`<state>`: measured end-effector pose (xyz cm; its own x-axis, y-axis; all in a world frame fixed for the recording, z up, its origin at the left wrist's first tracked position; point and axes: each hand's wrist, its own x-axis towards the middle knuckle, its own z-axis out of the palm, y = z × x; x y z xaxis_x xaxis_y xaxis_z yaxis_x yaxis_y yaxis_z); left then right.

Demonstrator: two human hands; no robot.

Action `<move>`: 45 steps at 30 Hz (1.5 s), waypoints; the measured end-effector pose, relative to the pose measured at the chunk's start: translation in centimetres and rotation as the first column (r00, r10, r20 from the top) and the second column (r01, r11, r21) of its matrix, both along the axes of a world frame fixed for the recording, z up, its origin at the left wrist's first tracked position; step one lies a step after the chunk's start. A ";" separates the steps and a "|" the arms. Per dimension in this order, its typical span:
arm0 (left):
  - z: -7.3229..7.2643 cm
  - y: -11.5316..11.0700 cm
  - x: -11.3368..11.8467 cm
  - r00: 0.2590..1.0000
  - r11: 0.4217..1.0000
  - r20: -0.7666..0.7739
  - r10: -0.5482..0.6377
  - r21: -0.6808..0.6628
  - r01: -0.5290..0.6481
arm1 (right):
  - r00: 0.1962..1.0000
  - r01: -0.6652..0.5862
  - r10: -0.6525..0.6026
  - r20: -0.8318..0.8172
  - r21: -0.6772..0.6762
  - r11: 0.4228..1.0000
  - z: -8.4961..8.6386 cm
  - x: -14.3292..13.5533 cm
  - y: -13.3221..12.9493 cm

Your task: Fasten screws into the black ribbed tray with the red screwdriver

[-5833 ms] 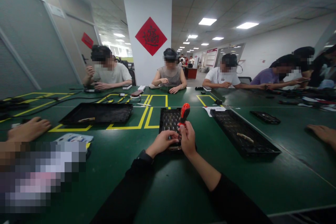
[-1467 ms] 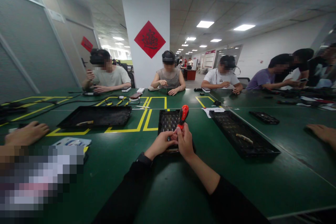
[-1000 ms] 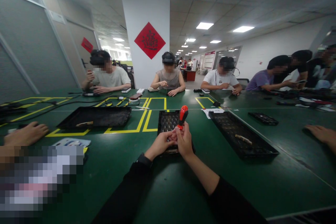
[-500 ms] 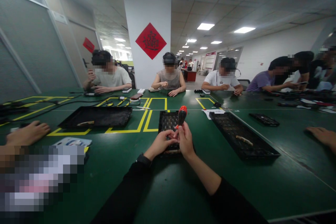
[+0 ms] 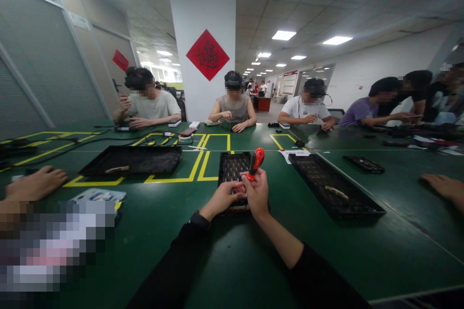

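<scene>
A screwdriver with a red and black handle (image 5: 256,161) tilts up to the right, its lower end in my right hand (image 5: 258,194), whose fingers are closed round it. Touching the right fingertips, my left hand (image 5: 222,200) is pinched; what it holds, if anything, is too small to make out. Both hands are above the near part of a black tray (image 5: 235,164) with rows of small pale pieces. The hands hide part of this tray, and a brownish strip lies at its near end.
Larger black trays lie left (image 5: 134,160) and right (image 5: 335,188), each with a pale stick. A small black tray (image 5: 363,164) is farther right. Other people's hands rest at the left (image 5: 38,183) and right (image 5: 444,187) edges. Cables (image 5: 90,140) cross the far left.
The screwdriver handle has tipped to the right, and the fingers of my right hand have shifted on it. My left hand has barely moved.
</scene>
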<state>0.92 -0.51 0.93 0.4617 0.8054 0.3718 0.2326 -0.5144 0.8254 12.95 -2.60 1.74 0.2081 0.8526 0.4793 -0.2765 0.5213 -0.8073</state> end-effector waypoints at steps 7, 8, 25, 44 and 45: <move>-0.1 0.1 -0.2 0.998 0.998 -0.032 0.051 0.031 -0.050 | 0.985 0.019 -0.025 0.171 0.040 0.999 0.2 0.0 -0.3; 0.0 0.0 -0.2 0.999 0.999 -0.023 0.049 0.026 -0.048 | 0.982 0.006 -0.015 0.187 0.049 0.999 0.3 0.1 -0.4; 0.4 -0.3 -0.5 0.998 1.000 -0.047 -0.028 0.004 0.028 | 0.981 -0.014 0.004 0.194 0.049 0.999 0.1 0.5 0.0; -0.5 0.1 0.1 0.997 0.997 0.015 0.075 -0.001 -0.075 | 0.990 -0.002 -0.008 0.140 0.073 0.997 0.0 0.0 0.2; -0.5 0.1 0.1 0.997 0.997 0.011 0.079 0.002 -0.079 | 0.987 0.002 -0.013 0.158 0.075 0.997 0.0 0.0 0.2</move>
<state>0.98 -0.39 0.43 0.3926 0.8382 0.3786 0.2631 -0.4968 0.8270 12.96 -2.42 1.76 0.1309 0.8121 0.5687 -0.1444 0.5831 -0.7995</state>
